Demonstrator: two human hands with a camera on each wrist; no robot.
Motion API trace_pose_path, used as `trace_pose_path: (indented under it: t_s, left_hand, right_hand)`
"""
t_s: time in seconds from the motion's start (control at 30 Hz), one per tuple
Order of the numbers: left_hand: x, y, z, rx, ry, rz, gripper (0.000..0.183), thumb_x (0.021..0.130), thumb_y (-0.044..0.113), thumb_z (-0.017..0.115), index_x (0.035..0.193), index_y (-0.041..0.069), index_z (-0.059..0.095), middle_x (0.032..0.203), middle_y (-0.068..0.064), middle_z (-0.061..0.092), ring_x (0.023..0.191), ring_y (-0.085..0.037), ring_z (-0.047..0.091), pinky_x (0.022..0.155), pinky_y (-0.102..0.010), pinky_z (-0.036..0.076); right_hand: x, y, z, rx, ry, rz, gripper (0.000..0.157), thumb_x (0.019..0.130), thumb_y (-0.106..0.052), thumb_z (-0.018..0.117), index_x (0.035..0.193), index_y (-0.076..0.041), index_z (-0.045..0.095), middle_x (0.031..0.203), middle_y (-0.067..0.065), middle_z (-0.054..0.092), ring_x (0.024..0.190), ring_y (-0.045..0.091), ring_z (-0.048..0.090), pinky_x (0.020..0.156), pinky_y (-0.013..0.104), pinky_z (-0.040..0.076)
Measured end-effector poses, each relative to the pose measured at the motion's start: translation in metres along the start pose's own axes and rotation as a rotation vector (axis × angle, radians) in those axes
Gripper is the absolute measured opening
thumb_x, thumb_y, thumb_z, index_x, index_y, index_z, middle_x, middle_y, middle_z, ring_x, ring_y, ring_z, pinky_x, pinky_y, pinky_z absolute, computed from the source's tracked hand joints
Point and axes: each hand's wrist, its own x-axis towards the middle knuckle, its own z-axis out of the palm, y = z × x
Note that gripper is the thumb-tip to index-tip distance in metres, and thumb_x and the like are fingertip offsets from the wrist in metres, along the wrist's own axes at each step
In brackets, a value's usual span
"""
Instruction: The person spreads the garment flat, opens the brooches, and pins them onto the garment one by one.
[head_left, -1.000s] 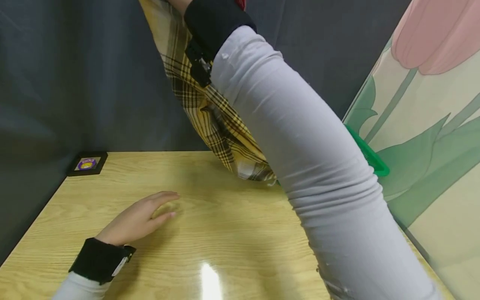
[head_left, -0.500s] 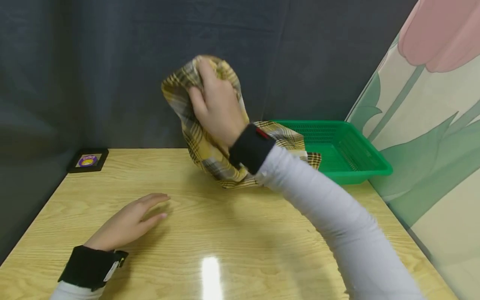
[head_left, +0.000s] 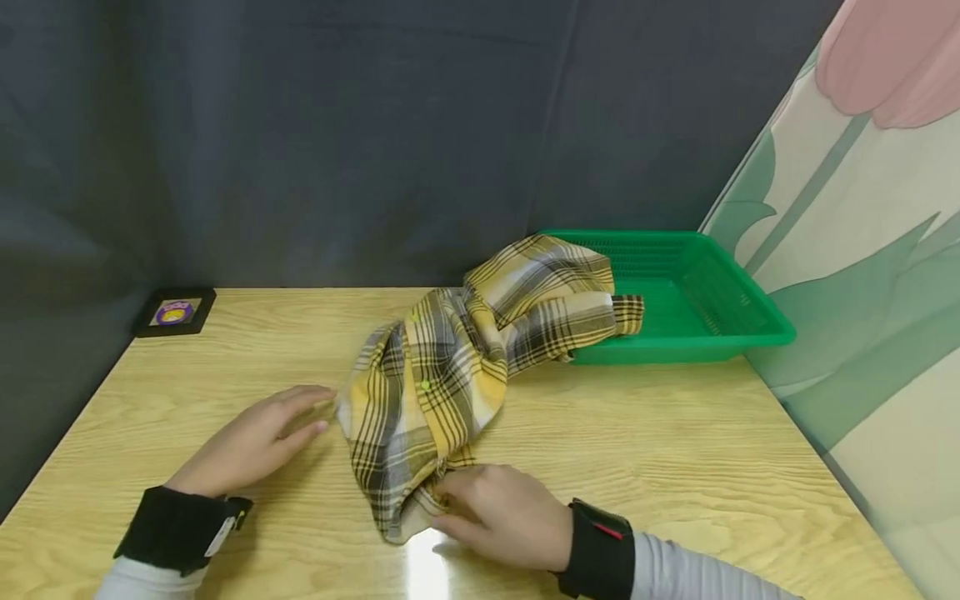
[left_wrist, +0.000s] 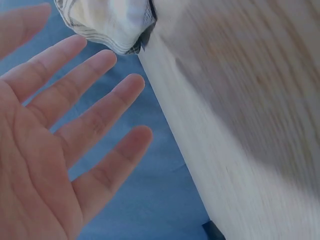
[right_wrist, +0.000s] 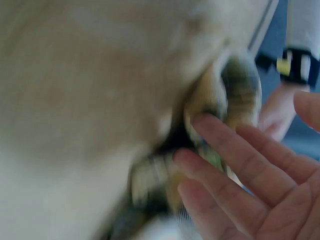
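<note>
A yellow, black and grey plaid shirt [head_left: 450,367] with small green buttons lies bunched on the table. Its far end drapes over the near-left side of a green basket [head_left: 720,340]. My right hand [head_left: 502,512] is at the shirt's near end, fingertips right at the fabric; in the right wrist view its fingers [right_wrist: 240,155] are extended beside the blurred cloth. To the left of the shirt, my left hand [head_left: 255,437] hovers low with relaxed, spread fingers, its fingertips close to the shirt's left edge. Nothing sits in the left palm [left_wrist: 35,165].
A wooden table [head_left: 675,500] stretches under everything. A small black-framed card [head_left: 175,312] with a purple and yellow picture lies at the far left corner. A dark curtain [head_left: 337,150] hangs behind, and a tulip-patterned panel [head_left: 885,267] borders the right side.
My right hand has brought the shirt's lifted end down from high up and toward me onto the table. The fabric now lies spread leftward of the basket. My left hand has barely moved.
</note>
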Motion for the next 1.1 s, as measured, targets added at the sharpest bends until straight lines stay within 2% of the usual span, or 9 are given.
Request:
trace_pose_path:
  t_s: [0.1, 0.3, 0.47, 0.57, 0.63, 0.73, 0.83, 0.93, 1.1]
  left_hand:
    - [0.0, 0.001, -0.003, 0.002, 0.005, 0.003, 0.044, 0.102, 0.025, 0.056, 0.14, 0.002, 0.054, 0.14, -0.018, 0.058, 0.131, -0.039, 0.053, 0.107, -0.058, 0.041]
    - [0.016, 0.009, -0.014, 0.008, -0.008, 0.001, 0.044, 0.103, 0.027, 0.056, 0.141, 0.005, 0.054, 0.142, -0.018, 0.056, 0.133, -0.04, 0.051, 0.108, -0.058, 0.041]
    - [0.039, 0.013, -0.02, 0.006, -0.003, -0.053, 0.047, 0.103, 0.028, 0.055, 0.143, 0.005, 0.052, 0.144, -0.019, 0.055, 0.133, -0.041, 0.051, 0.108, -0.059, 0.04]
    - [0.052, 0.014, -0.018, -0.013, -0.025, -0.123, 0.051, 0.103, 0.03, 0.054, 0.146, 0.003, 0.047, 0.141, -0.022, 0.056, 0.128, -0.043, 0.054, 0.103, -0.059, 0.044]
    - [0.062, 0.015, -0.015, -0.044, -0.06, -0.171, 0.056, 0.103, 0.034, 0.052, 0.148, 0.002, 0.043, 0.141, -0.025, 0.055, 0.125, -0.044, 0.056, 0.1, -0.059, 0.046]
    - [0.078, 0.017, -0.009, -0.098, -0.12, -0.23, 0.061, 0.104, 0.038, 0.05, 0.151, 0.001, 0.038, 0.14, -0.027, 0.054, 0.125, -0.044, 0.056, 0.099, -0.058, 0.047]
    - [0.093, 0.02, -0.002, -0.135, -0.163, -0.268, 0.065, 0.104, 0.042, 0.049, 0.152, 0.0, 0.036, 0.141, -0.028, 0.053, 0.127, -0.044, 0.053, 0.101, -0.058, 0.045]
    - [0.107, 0.022, 0.006, -0.145, -0.196, -0.298, 0.07, 0.102, 0.044, 0.052, 0.15, -0.003, 0.037, 0.143, -0.028, 0.052, 0.129, -0.044, 0.052, 0.103, -0.057, 0.045]
    - [0.122, 0.02, 0.017, -0.132, -0.196, -0.35, 0.041, 0.093, 0.039, 0.065, 0.106, 0.0, 0.064, 0.087, -0.012, 0.064, 0.074, -0.026, 0.062, 0.064, -0.035, 0.049]
  right_hand:
    - [0.002, 0.016, -0.022, 0.039, 0.056, 0.085, 0.023, 0.099, -0.027, 0.062, 0.11, -0.009, 0.07, 0.098, 0.001, 0.075, 0.078, 0.008, 0.069, 0.069, 0.021, 0.054]
    - [0.024, 0.068, -0.068, 0.177, 0.193, 0.393, 0.029, 0.1, -0.026, 0.059, 0.117, -0.003, 0.067, 0.102, 0.012, 0.074, 0.089, 0.022, 0.07, 0.076, 0.035, 0.055]
    - [0.04, 0.105, -0.078, 0.426, 0.059, 0.586, 0.044, 0.105, -0.031, 0.049, 0.125, 0.005, 0.064, 0.114, 0.024, 0.069, 0.1, 0.036, 0.068, 0.086, 0.044, 0.056]
    - [0.048, 0.114, -0.073, 0.608, 0.006, 0.658, 0.044, 0.105, -0.034, 0.049, 0.109, 0.004, 0.069, 0.095, 0.02, 0.071, 0.082, 0.031, 0.069, 0.078, 0.04, 0.056]
    - [0.053, 0.118, -0.069, 0.713, -0.004, 0.682, 0.041, 0.104, -0.035, 0.051, 0.084, -0.003, 0.066, 0.067, 0.01, 0.06, 0.057, 0.022, 0.058, 0.062, 0.034, 0.047]
    - [0.059, 0.123, -0.063, 0.791, -0.011, 0.696, 0.046, 0.103, -0.036, 0.053, 0.064, -0.017, 0.039, 0.052, -0.003, 0.033, 0.045, 0.01, 0.03, 0.055, 0.032, 0.026]
    - [0.067, 0.127, -0.056, 0.791, 0.005, 0.693, 0.049, 0.102, -0.036, 0.056, 0.066, -0.018, 0.028, 0.055, -0.005, 0.024, 0.048, 0.01, 0.022, 0.057, 0.032, 0.022]
    - [0.075, 0.128, -0.048, 0.731, 0.061, 0.688, 0.042, 0.1, -0.032, 0.06, 0.071, -0.016, 0.035, 0.061, -0.003, 0.026, 0.054, 0.012, 0.023, 0.061, 0.032, 0.024]
    - [0.087, 0.13, -0.038, 0.706, 0.192, 0.671, 0.019, 0.101, -0.018, 0.057, 0.105, 0.0, 0.062, 0.078, 0.0, 0.048, 0.069, 0.014, 0.04, 0.069, 0.031, 0.033]
